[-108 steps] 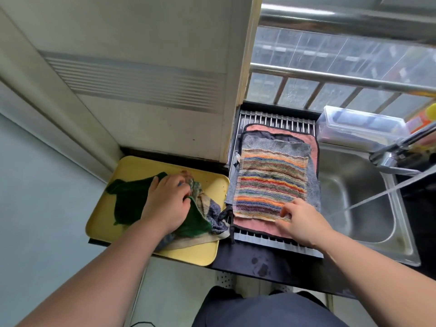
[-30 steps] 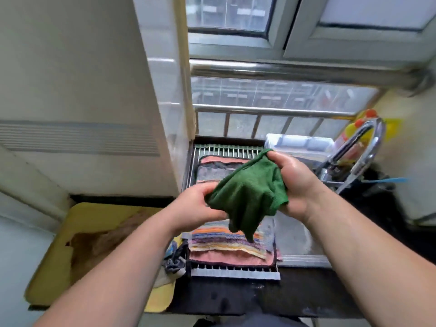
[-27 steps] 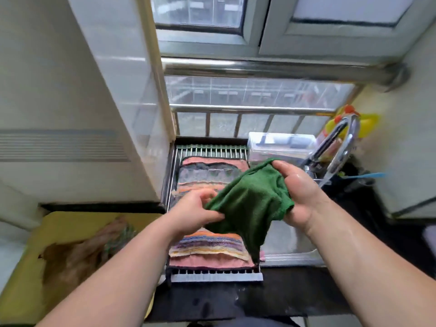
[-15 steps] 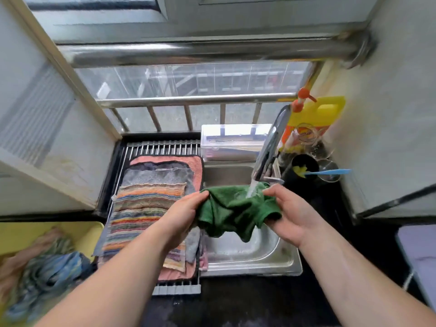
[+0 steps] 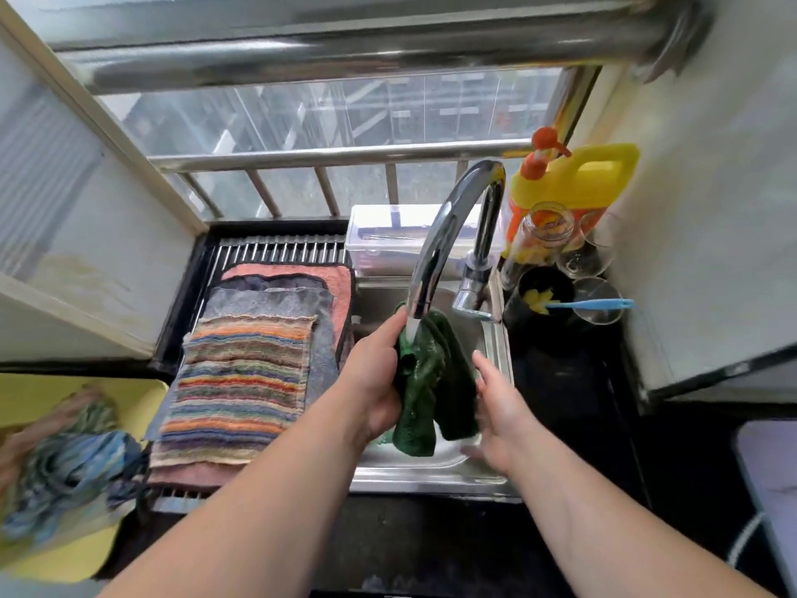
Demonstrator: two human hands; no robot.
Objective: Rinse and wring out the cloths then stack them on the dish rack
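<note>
Head view: green cloth (image 5: 425, 381) under running tap (image 5: 435, 248).
Left hand (image 5: 373, 373) fingers curled round it; right hand (image 5: 500, 407) fingers straight, just beside it.

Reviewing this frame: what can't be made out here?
Head view: the cloth pile on the yellow tray is motion-blurred and cut by the left edge; count unclear.
The striped cloth covers most of the cloths beneath it on the dish rack.
The green cloth and left hand hide the sink floor.
Whether the right hand touches the green cloth: cannot tell.
</note>
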